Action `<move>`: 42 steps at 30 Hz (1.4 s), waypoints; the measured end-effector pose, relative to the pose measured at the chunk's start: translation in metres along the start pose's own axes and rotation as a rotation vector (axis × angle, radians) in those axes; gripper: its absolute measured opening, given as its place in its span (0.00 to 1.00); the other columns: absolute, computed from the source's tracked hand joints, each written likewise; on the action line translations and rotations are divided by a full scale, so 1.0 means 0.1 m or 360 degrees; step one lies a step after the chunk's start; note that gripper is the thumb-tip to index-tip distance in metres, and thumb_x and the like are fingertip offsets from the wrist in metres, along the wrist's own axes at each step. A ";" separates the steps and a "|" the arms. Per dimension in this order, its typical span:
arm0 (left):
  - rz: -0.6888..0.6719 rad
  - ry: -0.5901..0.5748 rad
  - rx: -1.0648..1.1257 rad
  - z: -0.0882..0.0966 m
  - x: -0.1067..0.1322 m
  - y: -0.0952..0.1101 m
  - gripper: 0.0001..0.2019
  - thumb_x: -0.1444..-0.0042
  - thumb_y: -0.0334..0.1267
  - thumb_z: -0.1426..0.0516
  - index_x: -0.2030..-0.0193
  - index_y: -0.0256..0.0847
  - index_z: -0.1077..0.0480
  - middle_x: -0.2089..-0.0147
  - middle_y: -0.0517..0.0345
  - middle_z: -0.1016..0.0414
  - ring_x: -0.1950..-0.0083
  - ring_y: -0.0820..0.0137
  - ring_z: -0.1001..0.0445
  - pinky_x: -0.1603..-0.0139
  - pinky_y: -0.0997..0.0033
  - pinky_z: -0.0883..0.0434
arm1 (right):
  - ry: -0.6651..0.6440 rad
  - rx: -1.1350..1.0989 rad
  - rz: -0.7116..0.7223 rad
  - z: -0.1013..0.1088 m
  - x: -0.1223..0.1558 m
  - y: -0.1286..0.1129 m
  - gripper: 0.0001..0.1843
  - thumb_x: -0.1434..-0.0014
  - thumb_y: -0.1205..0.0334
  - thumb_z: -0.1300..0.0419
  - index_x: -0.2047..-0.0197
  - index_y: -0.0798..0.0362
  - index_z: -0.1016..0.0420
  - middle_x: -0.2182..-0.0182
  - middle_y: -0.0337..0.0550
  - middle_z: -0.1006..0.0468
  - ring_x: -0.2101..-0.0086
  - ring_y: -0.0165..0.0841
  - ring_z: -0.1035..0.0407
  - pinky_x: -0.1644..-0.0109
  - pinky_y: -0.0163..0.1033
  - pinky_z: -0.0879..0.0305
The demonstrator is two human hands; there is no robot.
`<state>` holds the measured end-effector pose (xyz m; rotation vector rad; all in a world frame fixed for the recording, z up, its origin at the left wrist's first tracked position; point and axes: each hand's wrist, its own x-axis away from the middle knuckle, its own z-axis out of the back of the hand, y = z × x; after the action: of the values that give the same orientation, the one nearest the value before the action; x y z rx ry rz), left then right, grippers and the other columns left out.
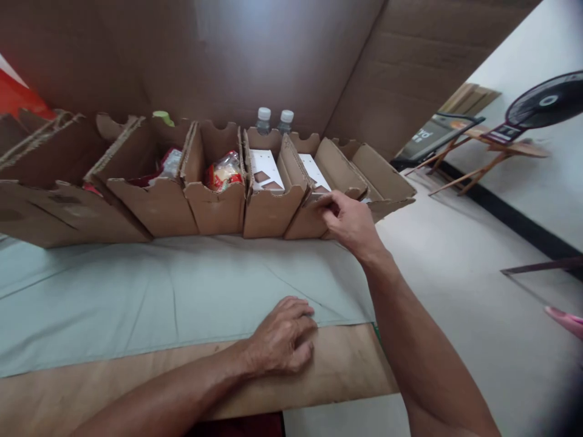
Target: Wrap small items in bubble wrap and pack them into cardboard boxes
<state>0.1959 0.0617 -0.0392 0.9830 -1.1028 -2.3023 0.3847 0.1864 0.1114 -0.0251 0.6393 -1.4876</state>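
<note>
One cardboard box [304, 221] is sitting at the right grip [348, 220], whose fingers are bunching together at its front edge; whether they are pinching the rim or only touching it, I cannot tell. A white piece [314, 172] is lying inside, just beyond those fingers. Handling is seemingly at the contact stage, nothing showing lifted out; how much is remaining is not showing. The left grip [285, 334] is resting nearer the body on the tabletop [350, 364], fingers loosely curling, palm hidden. Left of the right grip, another box [266, 217] and a red packet [225, 173] are standing in the row, neighbouring walls seemingly leaving little side room. Behind, a cardboard panel [273, 54] is blocking the back.
</note>
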 end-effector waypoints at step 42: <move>0.0919 0.1046 -0.0225 1.25 0.59 -0.06 0.26 0.42 0.37 0.43 0.35 0.43 0.33 0.44 0.46 0.25 0.47 0.58 0.25 0.58 0.63 0.25 | -0.0025 -0.1028 -0.0507 -0.84 1.41 0.05 0.23 0.42 0.45 0.36 0.51 0.52 0.26 0.61 0.47 0.17 0.62 0.41 0.23 0.57 0.44 0.26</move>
<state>0.0637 0.0928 -0.0143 1.0737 -0.7882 -1.4213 0.3477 0.0874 -0.0143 -0.6611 1.1186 -1.5202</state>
